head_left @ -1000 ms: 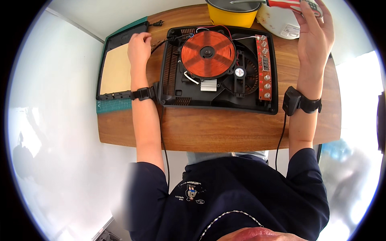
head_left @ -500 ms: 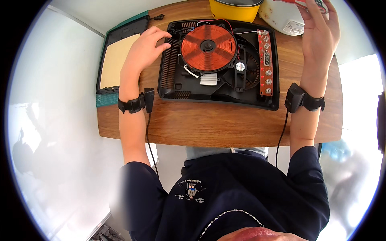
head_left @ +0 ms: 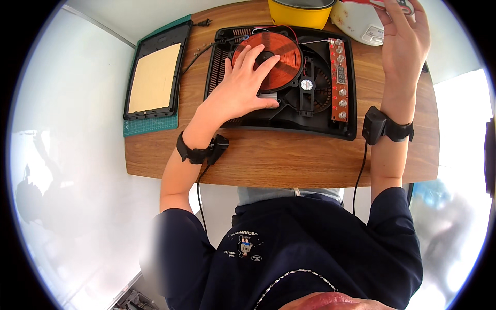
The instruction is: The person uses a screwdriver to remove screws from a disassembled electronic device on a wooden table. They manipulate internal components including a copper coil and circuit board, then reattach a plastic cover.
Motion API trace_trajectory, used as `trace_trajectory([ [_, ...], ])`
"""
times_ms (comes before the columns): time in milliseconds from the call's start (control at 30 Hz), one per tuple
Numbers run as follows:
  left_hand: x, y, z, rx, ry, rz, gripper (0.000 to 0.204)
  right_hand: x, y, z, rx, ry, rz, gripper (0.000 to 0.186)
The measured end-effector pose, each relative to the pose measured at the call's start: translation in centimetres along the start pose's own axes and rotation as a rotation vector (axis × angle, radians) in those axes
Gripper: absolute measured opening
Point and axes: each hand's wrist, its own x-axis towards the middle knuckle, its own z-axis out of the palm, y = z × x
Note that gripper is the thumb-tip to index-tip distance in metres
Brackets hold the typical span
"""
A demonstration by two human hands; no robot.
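My left hand (head_left: pixel 240 85) is spread with its fingers apart over the copper coil (head_left: pixel 290 57) of an opened induction cooker base (head_left: pixel 299 128). Whether the fingertips touch the coil I cannot tell. Its palm hides part of the coil and most of the silver heat sink. To the right of the coil are a black fan (head_left: pixel 324 88) and a red circuit board (head_left: pixel 339 95) with several buttons. At the far right, my right hand (head_left: pixel 405 49) is closed on a red-and-grey tool (head_left: pixel 408 7), partly cut off by the upper edge.
At the left, a black cover with a cream panel (head_left: pixel 155 77) lies on a green cutting mat (head_left: pixel 150 127). A yellow pot (head_left: pixel 299 17) and a white rounded appliance (head_left: pixel 356 23) stand at the back. Small metal pieces lie near the black cord (head_left: pixel 199 58).
My left hand has moved right, from the cooker base's left edge to over the coil, its fingers spread. My right hand has shifted slightly left, still holding the tool.
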Motion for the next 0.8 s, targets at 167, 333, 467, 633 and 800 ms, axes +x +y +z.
trace_trajectory([
  [167,0.4,-0.6,0.6,0.009,-0.021,-0.002,0.095,0.0,0.3,-0.8,0.078,-0.072,-0.06,0.048],
  [333,0.8,-0.3,0.5,0.007,-0.029,-0.026,0.097,0.1,0.0,-0.7,0.069,-0.027,-0.045,0.047],
  [467,0.7,-0.3,0.4,0.024,-0.043,-0.024,0.094,0.1,-0.2,-0.8,0.07,-0.036,-0.041,0.047],
  [633,0.7,0.3,0.4,0.166,-0.002,0.02,0.083,0.2,-0.7,-0.8,0.045,-0.028,-0.008,0.047],
  [800,0.8,1.0,0.6,0.301,0.099,0.099,0.068,-0.2,-1.1,-0.7,0.082,-0.051,-0.039,0.047],
])
